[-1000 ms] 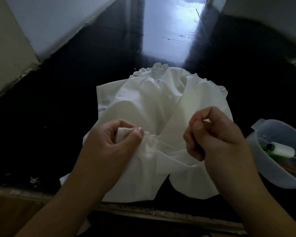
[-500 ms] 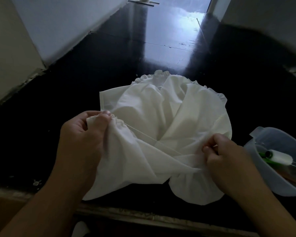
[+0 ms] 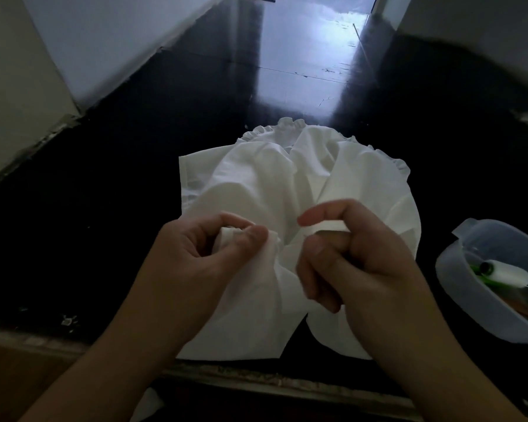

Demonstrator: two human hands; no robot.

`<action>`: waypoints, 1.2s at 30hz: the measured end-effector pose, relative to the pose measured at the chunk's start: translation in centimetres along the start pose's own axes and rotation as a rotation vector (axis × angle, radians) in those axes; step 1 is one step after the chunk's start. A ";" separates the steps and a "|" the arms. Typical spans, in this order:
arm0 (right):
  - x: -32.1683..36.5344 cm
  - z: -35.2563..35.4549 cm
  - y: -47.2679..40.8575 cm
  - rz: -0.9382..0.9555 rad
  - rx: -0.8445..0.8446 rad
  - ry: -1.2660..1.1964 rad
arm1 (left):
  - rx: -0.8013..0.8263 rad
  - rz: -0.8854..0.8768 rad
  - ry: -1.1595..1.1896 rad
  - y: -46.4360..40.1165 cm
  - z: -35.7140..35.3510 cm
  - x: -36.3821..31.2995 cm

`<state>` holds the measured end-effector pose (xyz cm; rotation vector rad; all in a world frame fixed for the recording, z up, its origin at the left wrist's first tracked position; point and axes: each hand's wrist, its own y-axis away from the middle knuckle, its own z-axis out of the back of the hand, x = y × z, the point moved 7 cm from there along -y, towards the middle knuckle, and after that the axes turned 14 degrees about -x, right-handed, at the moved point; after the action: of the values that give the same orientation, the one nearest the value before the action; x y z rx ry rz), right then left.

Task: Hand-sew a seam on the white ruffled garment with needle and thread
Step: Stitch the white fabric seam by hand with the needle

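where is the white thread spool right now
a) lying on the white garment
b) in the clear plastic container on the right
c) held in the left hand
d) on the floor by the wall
b: the white thread spool lies inside the clear plastic container at the right edge, apart from the white garment and both hands.

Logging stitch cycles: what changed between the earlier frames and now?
The right hand, which half a second ago was drawn out low to the right with a thread stretched taut, has come back beside the left hand; no thread shows now. The left hand keeps pinching the white garment. The plastic tub stayed put.
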<state>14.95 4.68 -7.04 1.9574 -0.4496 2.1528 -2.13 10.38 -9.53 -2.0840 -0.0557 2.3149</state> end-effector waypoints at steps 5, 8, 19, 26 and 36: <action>-0.2 -0.7 0.1 0.000 0.000 0.080 | 0.007 -0.025 0.015 0.1 0.1 -0.1; -0.2 -0.7 0.1 0.002 -0.013 0.113 | 0.008 -0.010 0.025 0.1 0.2 -0.1; -0.1 -0.8 0.3 0.005 -0.031 0.177 | 0.000 0.009 0.034 0.1 0.4 -0.1; -0.2 -0.7 0.3 -0.009 -0.026 0.210 | 0.029 -0.021 0.008 0.1 0.2 -0.3; -0.4 -0.8 0.2 -0.012 0.026 0.219 | 0.064 -0.167 -0.106 0.4 -0.2 -1.2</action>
<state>14.14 4.80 -7.53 1.7050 -0.3732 2.3420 -1.79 9.92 -8.42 -1.8499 -0.1499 2.2936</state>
